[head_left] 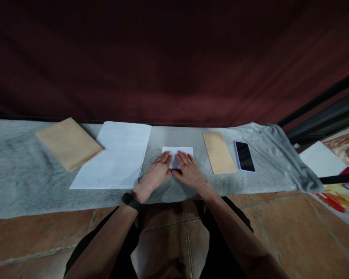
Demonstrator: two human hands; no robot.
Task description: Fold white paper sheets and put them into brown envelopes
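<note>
The dark red backdrop (174,62) takes up pretty much the whole top half of my feed, with brown tiled floor (302,224) along the bottom. Between them I've got the long grey cloth-covered surface (17,166) running nearly side to side. Biggest thing lying on it is the pile of white sheets (114,159), left of centre, and the brown envelope stack (69,143) sits at an angle with one corner over those sheets. Then the hands, which is what I'm mostly watching: left hand (158,168) and right hand (189,170) are both opened out flat, palms down, fingers straight and close together, thumbs angled in toward each other near the bottom edge of the paper. Neither one is gripping anything as far as I can see, they're just laid on top. Off to the right there's a single brown envelope (219,153), lying flat. The small white paper (177,149) is mid-surface, right under the fingertips, with its far edge poking out past them. Phone (244,156) is just right of that lone envelope, screen dark, and the smallest bit I can pick out is a black wristband (132,202) on the left wrist.
</note>
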